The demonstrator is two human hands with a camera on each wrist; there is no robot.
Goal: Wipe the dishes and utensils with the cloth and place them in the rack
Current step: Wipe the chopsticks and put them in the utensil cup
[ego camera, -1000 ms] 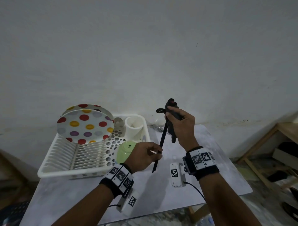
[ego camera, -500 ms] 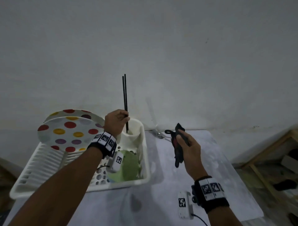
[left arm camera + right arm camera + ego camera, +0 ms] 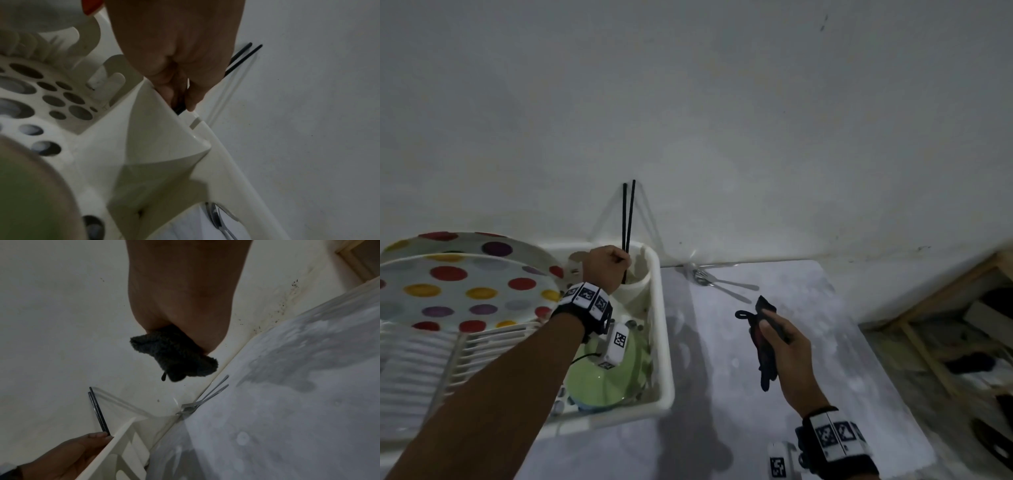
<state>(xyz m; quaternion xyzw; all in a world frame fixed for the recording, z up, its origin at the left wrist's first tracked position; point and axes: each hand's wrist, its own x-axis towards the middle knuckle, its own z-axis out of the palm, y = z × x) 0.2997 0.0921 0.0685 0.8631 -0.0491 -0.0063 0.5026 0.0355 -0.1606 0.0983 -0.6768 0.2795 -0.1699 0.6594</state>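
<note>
Chopsticks (image 3: 628, 219), two thin black sticks held side by side, stand nearly upright with their lower ends inside the white cylindrical utensil cup (image 3: 635, 289) at the far right corner of the white plastic dish rack (image 3: 666, 346), and their tops rise against the pale wall. We see the cup crowded by the rack's far rim and the wall behind it, while the grey mottled tabletop (image 3: 825, 359) to the right of the rack lies open, with two metal forks (image 3: 717, 284) at its far edge by the wall. In the rack, two polka-dot plates (image 3: 465, 291) stand in the slots and a pale green bowl (image 3: 602, 380) sits nearer us. Our left hand (image 3: 604, 267) pinches the chopsticks just above the cup's rim, fingers curled round them. Our right hand (image 3: 789, 356) hovers over the table, fingers closed round a dark fluffy cloth (image 3: 763, 337).
</note>
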